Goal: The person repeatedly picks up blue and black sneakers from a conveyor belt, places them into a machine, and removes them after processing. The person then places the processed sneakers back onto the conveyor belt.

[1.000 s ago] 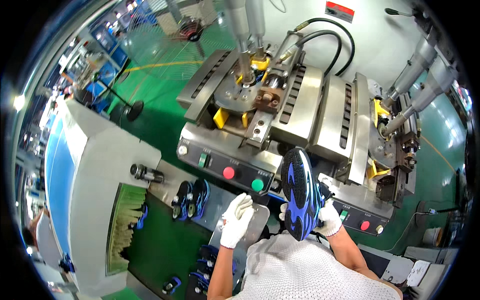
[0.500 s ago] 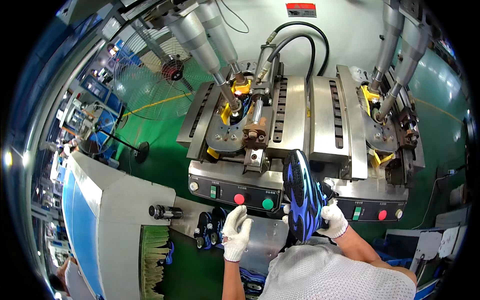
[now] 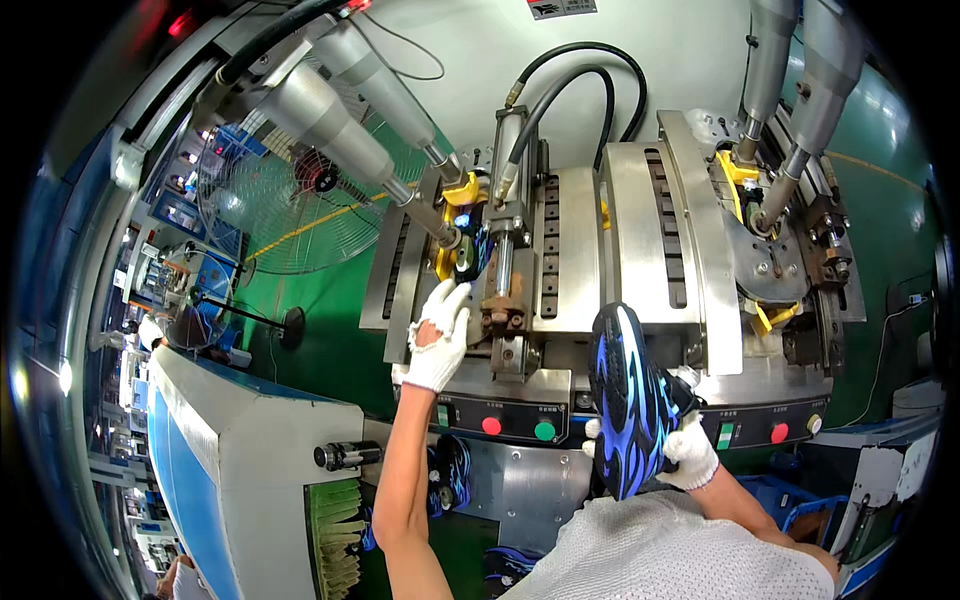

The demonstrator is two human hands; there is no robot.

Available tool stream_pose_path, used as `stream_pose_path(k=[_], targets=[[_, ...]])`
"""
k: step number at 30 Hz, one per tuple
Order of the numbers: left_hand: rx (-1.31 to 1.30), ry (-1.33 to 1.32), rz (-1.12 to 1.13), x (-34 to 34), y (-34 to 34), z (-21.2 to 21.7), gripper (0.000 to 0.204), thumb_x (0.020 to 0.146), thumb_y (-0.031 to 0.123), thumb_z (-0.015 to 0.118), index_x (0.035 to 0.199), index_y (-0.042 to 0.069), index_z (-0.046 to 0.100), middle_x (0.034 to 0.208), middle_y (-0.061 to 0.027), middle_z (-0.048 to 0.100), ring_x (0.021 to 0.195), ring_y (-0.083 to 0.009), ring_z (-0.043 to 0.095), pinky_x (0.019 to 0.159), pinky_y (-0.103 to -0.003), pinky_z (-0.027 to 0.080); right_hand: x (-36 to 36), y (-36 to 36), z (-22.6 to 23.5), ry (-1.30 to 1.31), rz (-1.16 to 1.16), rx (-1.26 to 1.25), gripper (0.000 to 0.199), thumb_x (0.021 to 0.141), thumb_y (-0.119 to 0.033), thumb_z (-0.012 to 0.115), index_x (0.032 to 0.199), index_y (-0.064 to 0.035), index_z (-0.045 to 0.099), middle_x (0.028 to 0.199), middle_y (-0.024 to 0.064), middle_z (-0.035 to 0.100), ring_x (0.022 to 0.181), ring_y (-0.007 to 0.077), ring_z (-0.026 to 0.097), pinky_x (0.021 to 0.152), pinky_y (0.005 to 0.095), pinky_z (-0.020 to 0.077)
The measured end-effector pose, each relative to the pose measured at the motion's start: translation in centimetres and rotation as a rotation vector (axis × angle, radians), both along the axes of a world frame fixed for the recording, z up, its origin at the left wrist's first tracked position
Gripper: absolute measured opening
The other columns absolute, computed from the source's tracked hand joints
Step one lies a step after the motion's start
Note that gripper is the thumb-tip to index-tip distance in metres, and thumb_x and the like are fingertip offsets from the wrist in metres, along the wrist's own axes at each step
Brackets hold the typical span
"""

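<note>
My right hand [image 3: 690, 455], in a white knit glove, is closed round a black and blue shoe [image 3: 628, 405] held upright in front of the machine. The shoe's patterned sole shows, and part of the hand is hidden behind it. Farther left, my gloved left hand [image 3: 438, 340] reaches over the left press station with its fingers stretched out, holding nothing. Just beyond its fingertips, another blue and black shoe [image 3: 466, 250] sits between yellow clamp pads [image 3: 462, 190]. Whether the fingertips touch that shoe I cannot tell.
Control panels with red and green buttons [image 3: 545, 430] run along the machine's front. At right stands a second press station [image 3: 765, 255]. More shoes [image 3: 453, 470] lie below the panel, by a black cylindrical object [image 3: 347, 456]. A large fan [image 3: 316, 170] stands behind at left.
My left hand has moved forward from below the control panel to the left press station. The shoe stays in my right hand, and the view has shifted slightly.
</note>
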State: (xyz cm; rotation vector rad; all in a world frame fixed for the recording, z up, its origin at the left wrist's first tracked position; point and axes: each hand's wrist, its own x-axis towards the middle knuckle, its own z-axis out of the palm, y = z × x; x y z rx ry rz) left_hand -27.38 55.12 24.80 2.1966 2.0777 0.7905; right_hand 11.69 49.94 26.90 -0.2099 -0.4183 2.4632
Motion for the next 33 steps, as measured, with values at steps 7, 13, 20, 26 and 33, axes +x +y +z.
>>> stream_pose_path(k=[7,13,20,26,33], targets=[[-0.076,0.043,0.099,-2.3,11.7,-6.1,0.055,0.095,0.011,0.064,0.149,0.011,0.052,0.144,-0.0299,0.053,0.128,-0.0484,0.054,0.108,-0.05,0.044,1.8,1.0,0.2,-0.216,-0.187,0.006,0.091,0.077,-0.02,0.09,0.15,0.002,0.04,0.134,0.0284,0.062,0.123,0.0438,0.063,0.103,0.0559,0.0552],[-0.146,0.134,0.294,-6.2,18.7,-12.2,0.05,0.088,0.016,0.065,0.138,0.019,0.061,0.127,-0.0218,0.064,0.116,-0.0404,0.061,0.097,-0.055,0.048,2.5,0.1,1.9,-0.363,-0.259,-0.11,0.097,0.073,-0.022,0.092,0.15,0.0027,0.04,0.131,0.0301,0.062,0.118,0.0456,0.065,0.102,0.057,0.0555],[-0.135,0.071,0.279,-6.0,17.3,-3.1,0.043,0.092,0.031,0.067,0.133,0.018,0.063,0.126,-0.0186,0.065,0.118,-0.0381,0.062,0.099,-0.049,0.049,1.6,0.2,1.1,-0.467,-0.268,-0.028,0.086,0.08,-0.029,0.088,0.144,0.0072,0.043,0.126,0.0291,0.064,0.114,0.0418,0.068,0.093,0.0531,0.0619],[0.137,-0.174,0.384,-1.1,2.8,3.8,0.064,0.087,0.019,0.075,0.147,0.015,0.053,0.121,-0.0187,0.063,0.11,-0.0361,0.064,0.095,-0.045,0.051,1.7,1.0,-3.5,-1.175,-0.185,1.391,0.068,0.052,-0.007,0.085,0.118,-0.0047,0.065,0.114,0.0181,0.067,0.111,0.0427,0.062,0.1,0.0564,0.0464],[0.16,-0.403,0.685,2.4,-21.6,-0.8,0.077,0.081,0.012,0.079,0.15,0.001,0.046,0.115,-0.0194,0.059,0.107,-0.0345,0.061,0.094,-0.044,0.049,-22.1,10.7,0.6,-0.669,0.029,0.244,0.034,0.088,-0.028,0.077,0.115,-0.0114,0.064,0.113,0.005,0.065,0.097,0.0219,0.063,0.09,0.0516,0.0496]])
